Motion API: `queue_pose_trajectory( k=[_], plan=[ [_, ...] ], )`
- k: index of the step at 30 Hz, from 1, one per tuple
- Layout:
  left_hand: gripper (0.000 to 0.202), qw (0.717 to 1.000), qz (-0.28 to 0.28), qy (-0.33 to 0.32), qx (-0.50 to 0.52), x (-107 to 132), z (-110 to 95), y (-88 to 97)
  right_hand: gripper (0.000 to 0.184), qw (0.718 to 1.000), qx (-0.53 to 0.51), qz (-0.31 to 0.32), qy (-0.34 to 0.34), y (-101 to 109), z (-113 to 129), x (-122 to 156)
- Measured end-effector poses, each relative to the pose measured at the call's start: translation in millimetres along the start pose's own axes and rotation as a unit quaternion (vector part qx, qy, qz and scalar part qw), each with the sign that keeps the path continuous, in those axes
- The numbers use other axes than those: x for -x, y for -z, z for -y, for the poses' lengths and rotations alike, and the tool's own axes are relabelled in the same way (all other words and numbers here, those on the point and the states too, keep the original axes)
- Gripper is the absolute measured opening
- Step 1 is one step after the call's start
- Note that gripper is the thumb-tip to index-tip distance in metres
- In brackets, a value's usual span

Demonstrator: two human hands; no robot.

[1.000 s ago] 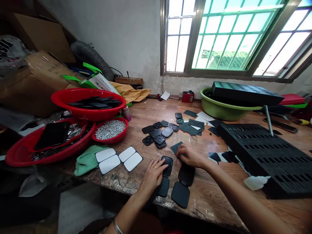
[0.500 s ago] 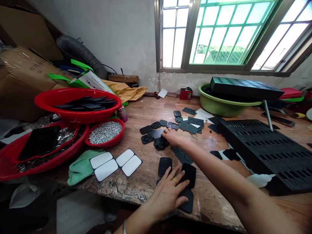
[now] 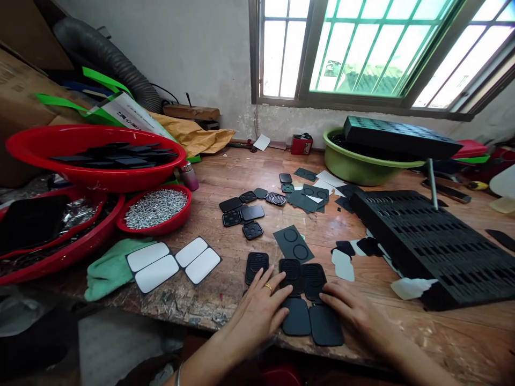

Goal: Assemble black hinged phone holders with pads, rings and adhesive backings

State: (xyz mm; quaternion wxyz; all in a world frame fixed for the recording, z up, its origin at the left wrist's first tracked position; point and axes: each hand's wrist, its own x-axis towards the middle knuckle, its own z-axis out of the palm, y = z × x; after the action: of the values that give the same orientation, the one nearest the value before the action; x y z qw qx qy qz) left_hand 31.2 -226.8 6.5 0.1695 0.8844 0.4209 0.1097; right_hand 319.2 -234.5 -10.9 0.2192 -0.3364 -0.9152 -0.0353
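L hand (image 3: 261, 310) is palm down, fingers spread, tips on or by the middle case (image 3: 291, 273), not closed round anything. R hand (image 3: 356, 311) has fingers loosely bent, tips at the outer edge of the right case (image 3: 314, 279); can't tell if that grip pinches it or just rests there. Both cases lie open side by side on the surface (image 3: 241, 171), ribbed halves far, plain halves near the person; left case (image 3: 256, 266) is just beside, near part hidden behind L hand. Main risk, IMO: plain halves sit close to the worn front edge (image 3: 201, 317), so a pull toward the body could tip one off. Hinges might also strain if a hand presses hard on one half w/ the other unsupported. Pushing the R one sideways vs. the middle one could knock the pair askew, b/c they're touching or nearly so. Grey sheet w/ 2 rings (image 3: 293, 243) lies just beyond; a careless fwd shove could bend it or send it under a case. L fingers span the gap btwn cases, so lifting fast may drag left case along. Small red bowl (image 3: 161, 230) of metal pins (image 3: 156, 208) is well apart; only a wide L elbow swing would likely spill it.
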Motion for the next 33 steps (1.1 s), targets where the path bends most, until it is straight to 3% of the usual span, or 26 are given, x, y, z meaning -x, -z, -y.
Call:
queue_pose_trajectory(
  k=[5, 10, 15, 18, 21, 24, 27, 30, 33],
  plan=[
    [0.035, 1.0, -0.01, -0.005, 0.01, -16.7, -7.8, 3.7, 0.033, 0.999, -0.018, -0.004, -0.031, -11.1, 10.0, -2.1],
    [0.07, 0.998, 0.021, -0.043, 0.052, -21.0, -13.5, 0.9, 0.035, 0.998, -0.034, 0.038, -0.03, -11.7, 15.8, -1.0],
    [0.061, 0.994, 0.044, -0.057, 0.077, -7.3, -2.9, 10.9, 0.031, 0.995, -0.058, 0.073, -0.039, -1.6, 13.5, -5.9],
    [0.059, 0.993, 0.044, -0.068, 0.082, -4.2, 0.5, 15.1, 0.029, 0.992, -0.105, 0.033, -0.063, -5.7, 8.5, -45.7],
    [0.061, 0.994, 0.029, -0.07, 0.084, -3.7, -2.8, 17.6, 0.028, 0.988, -0.107, 0.038, -0.101, -27.2, 2.6, -111.9],
    [0.058, 0.994, 0.008, -0.073, 0.082, -2.7, -10.8, 16.1, 0.045, 0.987, -0.076, 0.082, -0.118, -59.7, -10.0, -182.2],
    [0.06, 0.991, 0.023, -0.102, 0.082, -2.0, -16.2, 4.4, 0.063, 0.986, -0.058, 0.11, -0.114, -86.1, -31.0, -236.2],
    [0.054, 0.988, 0.036, -0.135, 0.059, -2.9, -14.0, -10.6, 0.066, 0.985, -0.053, 0.135, -0.09, -96.4, -51.9, -265.2],
    [0.045, 0.99, 0.027, -0.136, 0.038, -2.4, -9.4, -13.3, 0.051, 0.985, -0.065, 0.146, -0.067, -94.8, -63.0, -271.6]
  ],
)
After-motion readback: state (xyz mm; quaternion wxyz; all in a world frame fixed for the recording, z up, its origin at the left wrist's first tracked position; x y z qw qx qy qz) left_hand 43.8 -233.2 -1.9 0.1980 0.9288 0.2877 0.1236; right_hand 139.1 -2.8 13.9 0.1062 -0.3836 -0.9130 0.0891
